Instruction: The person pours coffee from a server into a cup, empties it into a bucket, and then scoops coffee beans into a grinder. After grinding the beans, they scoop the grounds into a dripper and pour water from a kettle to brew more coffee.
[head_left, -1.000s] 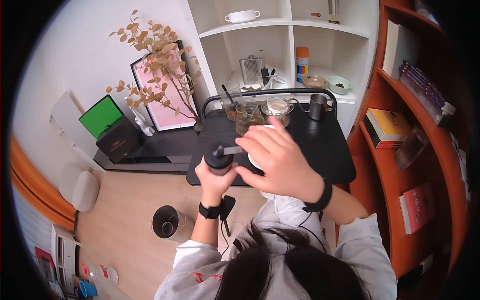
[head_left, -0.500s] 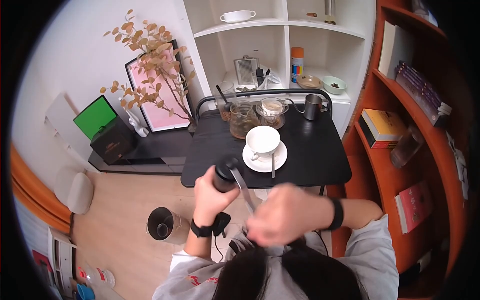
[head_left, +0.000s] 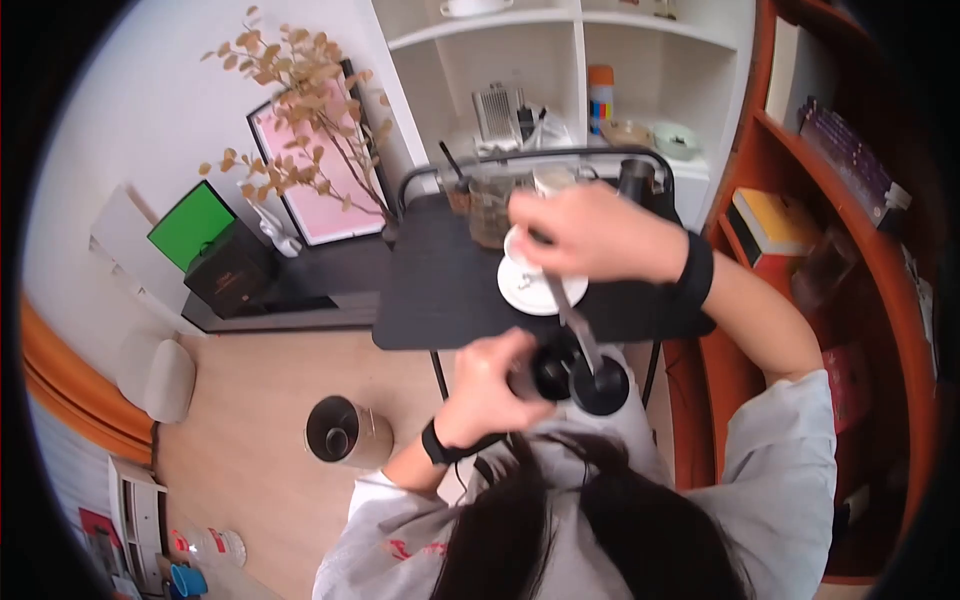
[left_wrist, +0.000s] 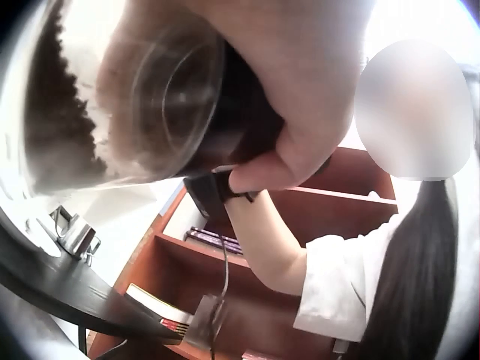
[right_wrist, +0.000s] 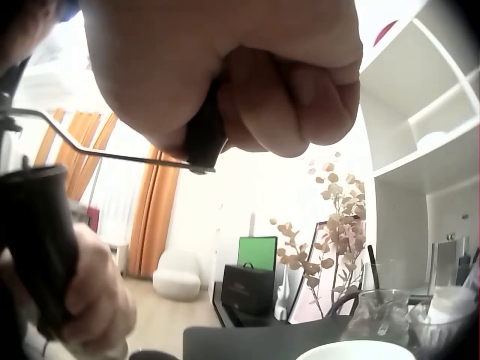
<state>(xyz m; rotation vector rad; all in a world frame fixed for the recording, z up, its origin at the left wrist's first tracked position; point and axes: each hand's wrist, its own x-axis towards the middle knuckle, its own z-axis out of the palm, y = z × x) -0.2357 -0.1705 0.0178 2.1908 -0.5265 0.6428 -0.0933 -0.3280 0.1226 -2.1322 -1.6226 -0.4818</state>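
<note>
My left hand [head_left: 485, 388] grips the black body of a hand coffee grinder [head_left: 553, 372], tilted, its top uncovered. In the left wrist view its clear lower jar [left_wrist: 64, 120] holds brown grounds. My right hand [head_left: 600, 235] has its fingers curled round the black knob [right_wrist: 206, 131] of the crank [right_wrist: 112, 154]. At the crank's other end the round black lid [head_left: 600, 386] is off the body and beside its mouth. Beyond, a white cup, partly hidden behind the right hand, stands on a white saucer [head_left: 540, 297] on the black table [head_left: 430, 290].
A glass server [head_left: 488, 215] and a metal pitcher [head_left: 636, 180] stand at the table's back. White shelves [head_left: 460, 100] rise behind, an orange-brown bookcase [head_left: 745, 290] on the right. A bin [head_left: 365, 435] stands on the floor at left.
The right hand moved from the crank's near side up over the saucer. The lid with the crank has come off the grinder, which the left hand now holds tilted and farther right.
</note>
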